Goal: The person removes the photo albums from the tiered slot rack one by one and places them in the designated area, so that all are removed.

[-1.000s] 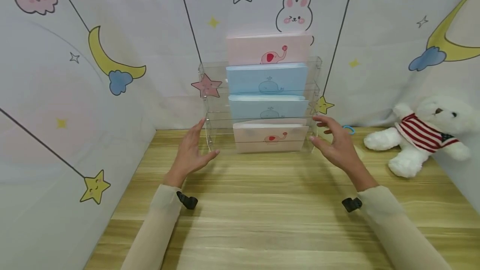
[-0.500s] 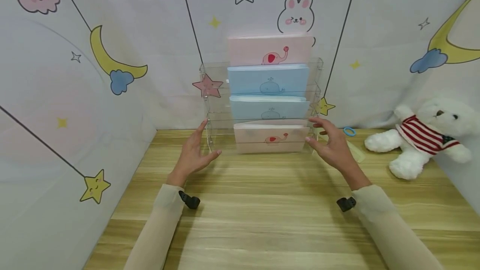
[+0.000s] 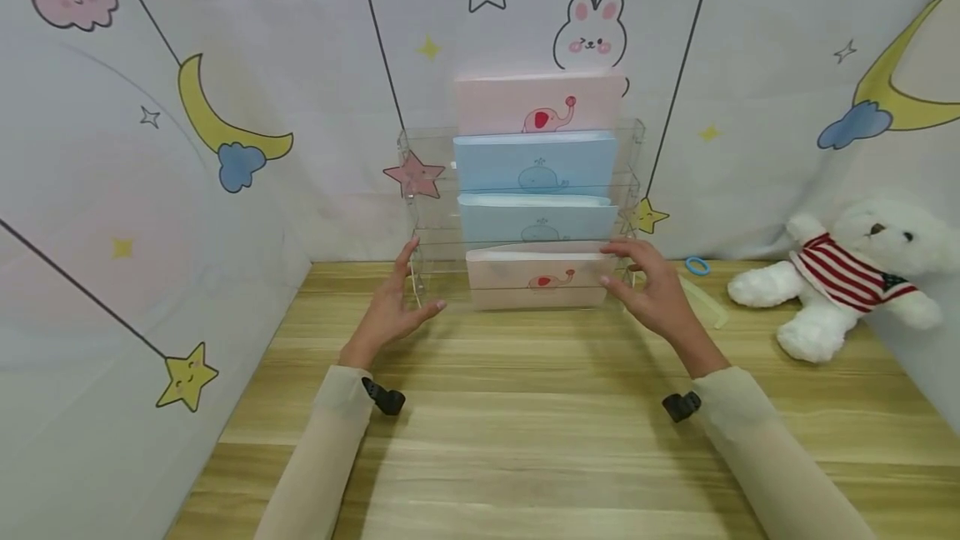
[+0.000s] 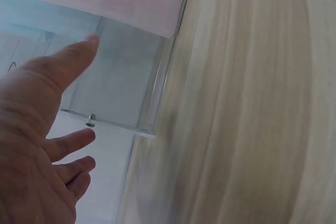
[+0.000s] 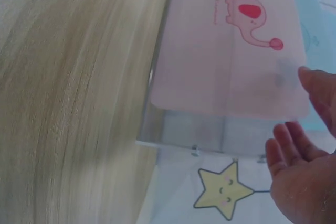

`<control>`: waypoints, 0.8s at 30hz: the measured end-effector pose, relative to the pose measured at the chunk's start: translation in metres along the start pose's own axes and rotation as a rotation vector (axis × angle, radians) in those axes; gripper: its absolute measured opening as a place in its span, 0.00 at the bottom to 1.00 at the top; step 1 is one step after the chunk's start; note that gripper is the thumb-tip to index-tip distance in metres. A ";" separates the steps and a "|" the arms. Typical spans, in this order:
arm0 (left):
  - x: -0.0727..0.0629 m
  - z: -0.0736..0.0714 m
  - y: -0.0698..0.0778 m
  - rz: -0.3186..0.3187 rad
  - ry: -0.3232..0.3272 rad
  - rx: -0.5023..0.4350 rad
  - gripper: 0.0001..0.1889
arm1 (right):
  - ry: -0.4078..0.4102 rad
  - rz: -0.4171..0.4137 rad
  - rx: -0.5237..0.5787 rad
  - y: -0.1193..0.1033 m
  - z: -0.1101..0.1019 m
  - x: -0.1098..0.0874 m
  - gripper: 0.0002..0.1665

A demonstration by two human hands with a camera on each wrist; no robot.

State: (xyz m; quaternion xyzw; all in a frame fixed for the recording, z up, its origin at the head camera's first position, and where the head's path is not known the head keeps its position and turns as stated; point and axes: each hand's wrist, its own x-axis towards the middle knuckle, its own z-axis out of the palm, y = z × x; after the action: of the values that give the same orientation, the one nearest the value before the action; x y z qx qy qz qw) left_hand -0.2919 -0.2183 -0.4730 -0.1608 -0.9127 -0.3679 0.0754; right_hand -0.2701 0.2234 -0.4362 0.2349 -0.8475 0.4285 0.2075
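Observation:
A clear acrylic tiered rack [image 3: 442, 277] stands at the back of the table. In its front tier sits a pink elephant folder [image 3: 510, 282]. Behind are a light blue whale folder [image 3: 495, 219], another blue whale folder [image 3: 487, 165] and, rearmost, a pink elephant folder [image 3: 495, 102]. My left hand [image 3: 386, 311] is at the rack's left end, thumb apart from the fingers, holding nothing. At the front folder's upper right corner is my right hand [image 3: 654, 294], its thumb [image 5: 315, 82] in front and its fingers near the rack's side; the thumb and fingers stand apart.
A white teddy bear [image 3: 840, 273] in a striped shirt sits at the right. A blue ring [image 3: 697, 265] and a pale yellow strip [image 3: 703, 302] lie behind my right hand. A cartoon-printed curtain [image 3: 337, 107] hangs behind and beside the table.
My right hand has moved left, from the rack's right side to the front folder's corner, uncovering the blue ring and yellow strip. My left hand has shifted slightly right. The folders have not moved.

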 end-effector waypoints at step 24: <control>0.005 0.009 -0.005 0.012 0.056 -0.040 0.55 | -0.033 0.242 0.301 0.004 0.012 0.006 0.20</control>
State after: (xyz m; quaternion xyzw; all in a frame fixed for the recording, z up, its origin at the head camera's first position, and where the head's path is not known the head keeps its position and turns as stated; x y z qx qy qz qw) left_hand -0.2989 -0.2144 -0.4809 -0.1573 -0.9018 -0.3900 0.0996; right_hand -0.2790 0.2143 -0.4418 0.1669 -0.7990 0.5685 0.1031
